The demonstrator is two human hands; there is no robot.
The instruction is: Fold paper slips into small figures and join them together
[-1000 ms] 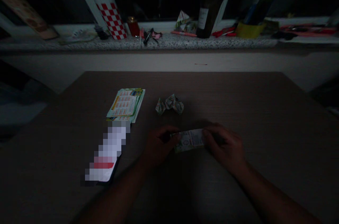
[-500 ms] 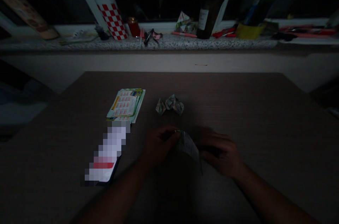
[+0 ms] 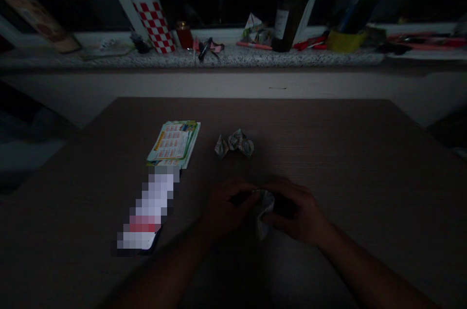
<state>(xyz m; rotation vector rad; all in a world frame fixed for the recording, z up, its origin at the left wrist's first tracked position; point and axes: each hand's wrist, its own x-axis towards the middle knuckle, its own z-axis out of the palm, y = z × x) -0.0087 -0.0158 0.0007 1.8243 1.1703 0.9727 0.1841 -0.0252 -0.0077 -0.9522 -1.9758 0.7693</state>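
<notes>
Between my two hands, low over the dark wooden table [image 3: 346,163], is a small printed sheet of paper [image 3: 265,201], bent over in a curve. My left hand [image 3: 231,204] pinches its left edge between thumb and fingers. On the other side my right hand [image 3: 294,207] grips the bent part, thumb below and fingers above. Dim light hides the fingertips in part. Just beyond the hands lie several small folded paper pieces [image 3: 241,142], printed like the sheet.
Left of my hands is a stack of calendar cards [image 3: 171,142], with a lit phone [image 3: 149,211], its screen blurred out, nearer me. Behind the table, a granite windowsill [image 3: 233,60] carries a red-and-white checkered bottle [image 3: 155,24], a dark bottle [image 3: 286,27] and a yellow holder [image 3: 345,40].
My right hand has moved left towards my left hand and now grips the paper. The sheet, earlier stretched out to the right, is now curled over between both hands.
</notes>
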